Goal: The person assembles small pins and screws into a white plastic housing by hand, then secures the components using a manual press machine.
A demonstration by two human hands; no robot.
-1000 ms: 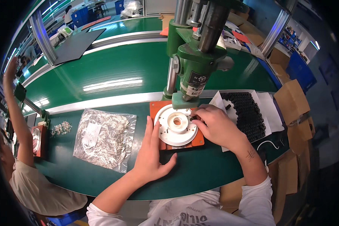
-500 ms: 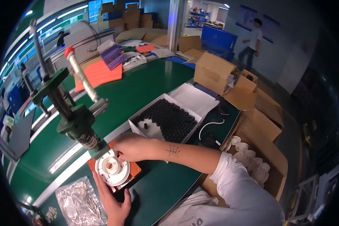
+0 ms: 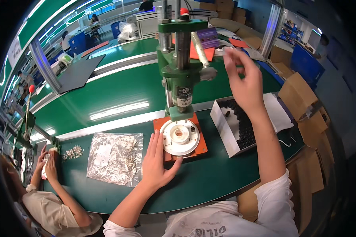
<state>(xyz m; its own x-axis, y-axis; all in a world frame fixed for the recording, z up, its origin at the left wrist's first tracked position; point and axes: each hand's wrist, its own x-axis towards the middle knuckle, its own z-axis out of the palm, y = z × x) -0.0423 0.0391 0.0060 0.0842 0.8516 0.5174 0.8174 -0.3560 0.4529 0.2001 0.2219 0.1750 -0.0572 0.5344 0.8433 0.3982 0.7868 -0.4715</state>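
Along the near side of the desk (image 3: 213, 173), the left hand (image 3: 156, 168) rests with straight fingers, thumb spread well away from them, gripping nothing. Those fingers lie by the left rim of a white disc (image 3: 173, 148), the thumb by its near rim; whether either touches it I can't tell. Flat on an orange base (image 3: 203, 147), the disc is round, with no long side; its hub faces up and its axis stands upright. A black peg (image 3: 192, 129) sits on its far right part. To the right, the forearm hides some of a box (image 3: 222, 128) of black parts (image 3: 246, 138). Beyond the disc, the green press (image 3: 182, 94) overhangs its far edge. Farther up, the blurred right hand (image 3: 245, 81) hangs well apart from the disc, fingers loosely bent, a gap before the thumb, nothing visible in them. The lever (image 3: 200, 49) stands just left of it.
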